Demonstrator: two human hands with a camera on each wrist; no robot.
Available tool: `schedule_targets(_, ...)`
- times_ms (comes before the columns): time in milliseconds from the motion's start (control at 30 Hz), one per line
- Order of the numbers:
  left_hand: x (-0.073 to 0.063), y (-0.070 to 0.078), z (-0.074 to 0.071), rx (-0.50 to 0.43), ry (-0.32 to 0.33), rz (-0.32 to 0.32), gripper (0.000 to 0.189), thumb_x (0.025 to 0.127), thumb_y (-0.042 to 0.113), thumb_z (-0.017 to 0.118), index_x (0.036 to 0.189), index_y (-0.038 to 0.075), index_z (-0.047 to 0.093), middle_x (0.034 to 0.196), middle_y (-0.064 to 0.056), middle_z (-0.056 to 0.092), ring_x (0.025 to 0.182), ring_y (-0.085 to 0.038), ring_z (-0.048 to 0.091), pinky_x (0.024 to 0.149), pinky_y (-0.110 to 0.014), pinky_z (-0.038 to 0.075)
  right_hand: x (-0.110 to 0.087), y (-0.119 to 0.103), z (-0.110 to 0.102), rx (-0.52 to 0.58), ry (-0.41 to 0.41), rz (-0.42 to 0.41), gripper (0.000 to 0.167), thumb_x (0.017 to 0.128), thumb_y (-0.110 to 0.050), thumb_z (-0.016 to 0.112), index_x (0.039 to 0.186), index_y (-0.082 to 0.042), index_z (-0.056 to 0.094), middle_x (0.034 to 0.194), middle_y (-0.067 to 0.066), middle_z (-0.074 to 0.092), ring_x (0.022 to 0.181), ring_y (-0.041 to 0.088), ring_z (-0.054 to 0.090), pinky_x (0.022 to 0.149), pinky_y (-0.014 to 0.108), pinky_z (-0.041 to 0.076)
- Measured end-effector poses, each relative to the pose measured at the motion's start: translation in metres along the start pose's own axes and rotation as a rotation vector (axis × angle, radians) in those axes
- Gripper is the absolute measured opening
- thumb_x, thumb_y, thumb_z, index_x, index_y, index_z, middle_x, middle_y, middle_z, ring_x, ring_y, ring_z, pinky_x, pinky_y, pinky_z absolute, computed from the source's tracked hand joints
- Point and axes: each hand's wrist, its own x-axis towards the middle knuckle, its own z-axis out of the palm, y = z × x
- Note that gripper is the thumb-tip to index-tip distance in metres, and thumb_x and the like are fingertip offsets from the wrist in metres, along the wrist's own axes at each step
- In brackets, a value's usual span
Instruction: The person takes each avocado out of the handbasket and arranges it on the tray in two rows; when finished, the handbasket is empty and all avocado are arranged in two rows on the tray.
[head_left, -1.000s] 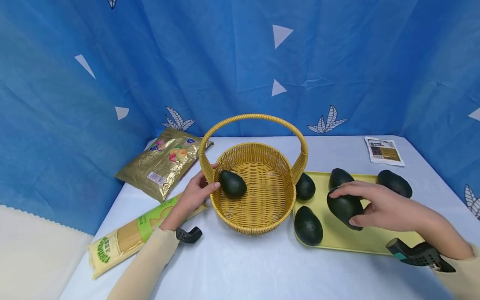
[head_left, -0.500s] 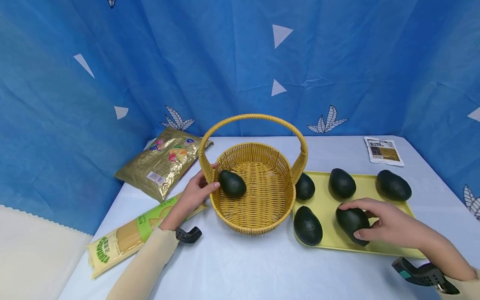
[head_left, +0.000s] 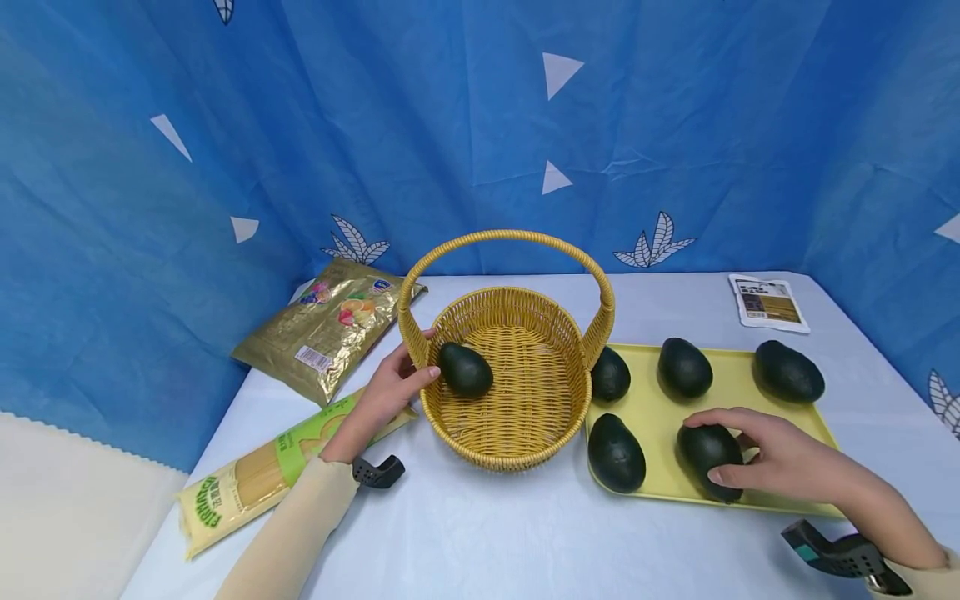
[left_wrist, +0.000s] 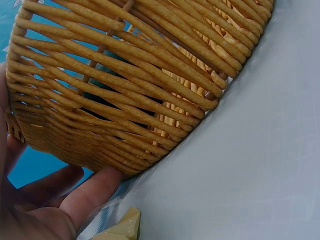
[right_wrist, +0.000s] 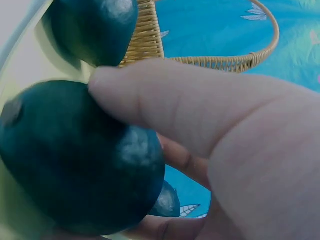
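Note:
My left hand (head_left: pixel 392 385) grips the left side of a yellow wicker basket (head_left: pixel 517 457), thumb over the rim by the handle's foot. In the left wrist view its fingers (left_wrist: pixel 95 192) lie against the outer weave. One dark green avocado (head_left: pixel 465 370) sits inside the basket near that thumb. My right hand (head_left: pixel 780 454) holds another avocado (head_left: pixel 708 460) low at the front of the yellow tray (head_left: pixel 656 492), the thumb on its near side. In the right wrist view, thumb and fingers surround this avocado (right_wrist: pixel 80 160); part of its far side is hidden.
Several other avocados lie on the tray, including one at the front left (head_left: pixel 616 452) and one at the back right (head_left: pixel 787 372). A gold bag (head_left: pixel 330 325) and a noodle packet (head_left: pixel 258 475) lie left of the basket. A small white sachet (head_left: pixel 768 302) lies at the back right.
My right hand has brought its avocado down and toward the tray's front, uncovering the avocado behind. It has shifted only slightly in the last half second. The left hand and basket stay put.

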Motion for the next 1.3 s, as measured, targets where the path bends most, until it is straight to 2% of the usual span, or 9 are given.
schedule_targets(100, -0.0002, -0.0004, 0.0004, -0.002, 0.0, 0.003, 0.061, 0.099, 0.022, 0.064, 0.156, 0.024, 0.041, 0.153, -0.014, 0.052, 0.135, -0.036, 0.055, 0.111, -0.054, 0.045, -0.0001, -0.0007, -0.0007, -0.022, -0.013, 0.041, 0.059, 0.083, -0.026, 0.085, 0.135, -0.012, 0.061, 0.132, 0.009, 0.066, 0.107, -0.007, 0.056, 0.071, 0.024, 0.053)
schedule_targets(300, -0.0001, 0.0001, 0.0005, -0.004, -0.002, 0.004, 0.062, 0.099, 0.022, 0.064, 0.157, 0.024, 0.041, 0.154, -0.013, 0.051, 0.136, -0.036, 0.054, 0.112, -0.055, 0.044, 0.0017, -0.0045, -0.003, 0.024, -0.077, 0.17, 0.065, 0.087, -0.03, 0.081, 0.141, -0.005, 0.055, 0.14, 0.025, 0.058, 0.105, 0.03, 0.065, 0.07, 0.027, 0.054)
schedule_targets(500, -0.0001, 0.0002, 0.0, -0.014, -0.015, 0.023, 0.063, 0.1, 0.022, 0.064, 0.157, 0.021, 0.04, 0.154, -0.015, 0.051, 0.136, -0.037, 0.054, 0.111, -0.052, 0.046, 0.0034, -0.0037, -0.0019, 0.08, -0.045, 0.172, 0.059, 0.091, -0.026, 0.077, 0.139, -0.002, 0.055, 0.14, 0.026, 0.058, 0.103, 0.031, 0.067, 0.069, 0.025, 0.054)
schedule_targets(700, 0.0, 0.0001, -0.0001, -0.019, -0.015, 0.023, 0.062, 0.1, 0.02, 0.063, 0.157, 0.022, 0.04, 0.154, -0.014, 0.05, 0.137, -0.037, 0.053, 0.111, -0.053, 0.045, 0.0045, -0.0017, -0.001, 0.108, -0.029, 0.158, 0.057, 0.089, -0.023, 0.079, 0.137, -0.003, 0.057, 0.138, 0.025, 0.06, 0.107, 0.034, 0.066, 0.072, 0.023, 0.056)
schedule_targets(767, -0.0001, 0.0002, 0.0002, -0.019, -0.014, 0.023, 0.062, 0.1, 0.019, 0.063, 0.157, 0.022, 0.04, 0.155, -0.015, 0.05, 0.137, -0.037, 0.053, 0.111, -0.054, 0.045, 0.0043, -0.0004, -0.0007, 0.116, -0.027, 0.153, 0.057, 0.088, -0.022, 0.08, 0.137, -0.004, 0.057, 0.138, 0.024, 0.06, 0.108, 0.032, 0.065, 0.073, 0.022, 0.056)
schedule_targets(967, -0.0006, -0.0004, 0.0003, -0.016, -0.011, 0.023, 0.061, 0.1, 0.02, 0.063, 0.157, 0.021, 0.04, 0.154, -0.015, 0.05, 0.136, -0.037, 0.054, 0.11, -0.052, 0.046, 0.0046, 0.0024, -0.0009, 0.134, -0.027, 0.143, 0.051, 0.087, -0.02, 0.08, 0.133, -0.007, 0.061, 0.135, 0.02, 0.063, 0.105, -0.01, 0.054, 0.072, 0.023, 0.056)
schedule_targets(1067, -0.0006, -0.0007, -0.0001, -0.017, -0.009, 0.024, 0.061, 0.1, 0.02, 0.063, 0.157, 0.022, 0.041, 0.154, -0.014, 0.05, 0.136, -0.036, 0.054, 0.109, -0.05, 0.047, 0.0049, 0.0031, -0.0011, 0.123, -0.017, 0.141, 0.048, 0.086, -0.019, 0.08, 0.13, -0.009, 0.063, 0.132, 0.018, 0.065, 0.103, -0.016, 0.049, 0.072, 0.023, 0.055)
schedule_targets(1133, -0.0005, -0.0008, -0.0003, -0.019, -0.01, 0.026, 0.061, 0.1, 0.021, 0.063, 0.157, 0.022, 0.041, 0.154, -0.014, 0.05, 0.136, -0.036, 0.054, 0.108, -0.049, 0.047, 0.0045, 0.0034, -0.0012, 0.107, -0.008, 0.146, 0.047, 0.085, -0.019, 0.081, 0.128, -0.011, 0.064, 0.13, 0.016, 0.066, 0.105, -0.011, 0.053, 0.072, 0.023, 0.055)
schedule_targets(1300, -0.0003, -0.001, -0.0006, -0.016, -0.014, 0.03, 0.062, 0.1, 0.021, 0.064, 0.157, 0.022, 0.04, 0.154, -0.015, 0.05, 0.136, -0.036, 0.054, 0.107, -0.046, 0.048, 0.0027, 0.0019, -0.001, 0.108, -0.015, 0.156, 0.048, 0.083, -0.017, 0.081, 0.128, -0.01, 0.064, 0.131, 0.017, 0.065, 0.114, 0.029, 0.062, 0.07, 0.024, 0.055)
